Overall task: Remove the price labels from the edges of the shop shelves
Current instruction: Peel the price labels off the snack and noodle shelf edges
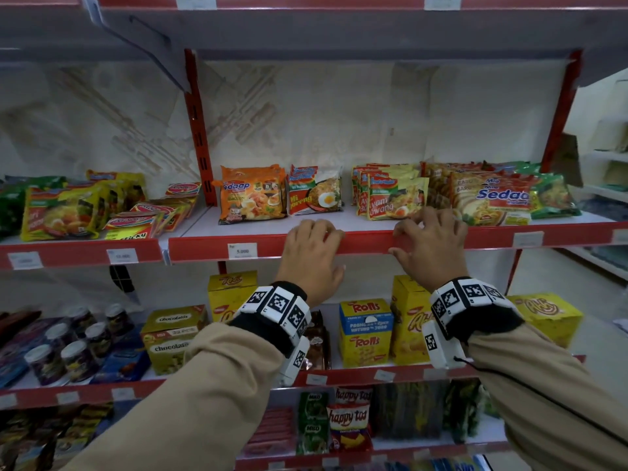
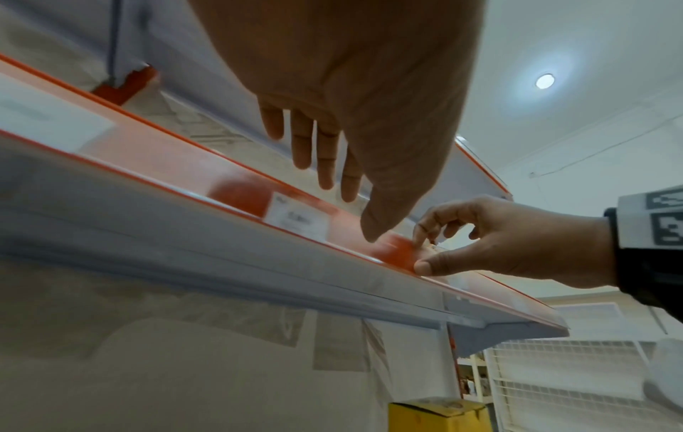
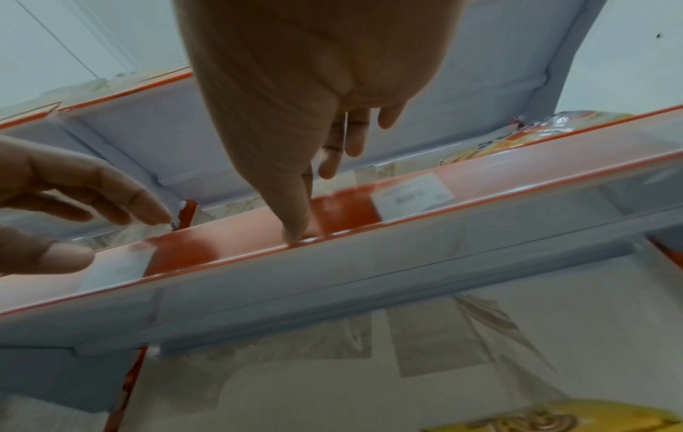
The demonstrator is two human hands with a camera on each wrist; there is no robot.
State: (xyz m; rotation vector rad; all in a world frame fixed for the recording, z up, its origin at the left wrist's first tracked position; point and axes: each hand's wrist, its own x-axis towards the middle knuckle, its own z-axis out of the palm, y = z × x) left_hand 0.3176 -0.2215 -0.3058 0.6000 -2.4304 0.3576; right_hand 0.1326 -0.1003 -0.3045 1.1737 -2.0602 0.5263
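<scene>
The red shelf-edge strip [image 1: 367, 242] under a clear cover runs across the middle shelf. My left hand [image 1: 314, 246] lies over it, fingers fairly straight on the shelf top, thumb against the strip front [image 2: 177, 163]. A white price label [image 2: 297, 220] sits in the strip just left of that thumb; the head view hides it. My right hand [image 1: 430, 239] pinches the strip [image 3: 240, 233], curled fingers on its top edge [image 2: 480, 239] and thumb on its lower edge. Another label marked 5.000 [image 1: 242, 250] sits further left.
Instant noodle packs [image 1: 396, 195] stand close behind my fingers. More white labels [image 1: 527, 239] sit along this strip and on the shelves above [image 1: 196, 1] and below. Yellow snack boxes [image 1: 365, 331] fill the shelf under my wrists.
</scene>
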